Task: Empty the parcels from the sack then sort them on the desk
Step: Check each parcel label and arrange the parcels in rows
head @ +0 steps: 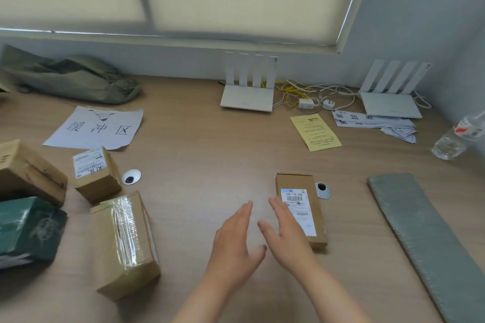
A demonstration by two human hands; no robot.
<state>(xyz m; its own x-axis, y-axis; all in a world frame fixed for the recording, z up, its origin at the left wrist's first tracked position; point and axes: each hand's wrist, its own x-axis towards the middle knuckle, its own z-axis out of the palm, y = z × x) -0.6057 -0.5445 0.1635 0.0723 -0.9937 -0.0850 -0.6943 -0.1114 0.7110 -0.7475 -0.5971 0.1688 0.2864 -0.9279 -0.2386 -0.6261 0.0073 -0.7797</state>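
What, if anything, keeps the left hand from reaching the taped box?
Likely nothing, so yes. The left hand is open and holds nothing, the taped box lies to its left, and only bare desk shows between them. The right hand is by the flat parcel, out of the way.

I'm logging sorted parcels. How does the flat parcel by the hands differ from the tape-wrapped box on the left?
The flat parcel is thin; the tape-wrapped box is far bulkier. The flat parcel shows a white barcode label; the tape-wrapped box shows glossy clear tape. Both are brown cardboard on the desk.
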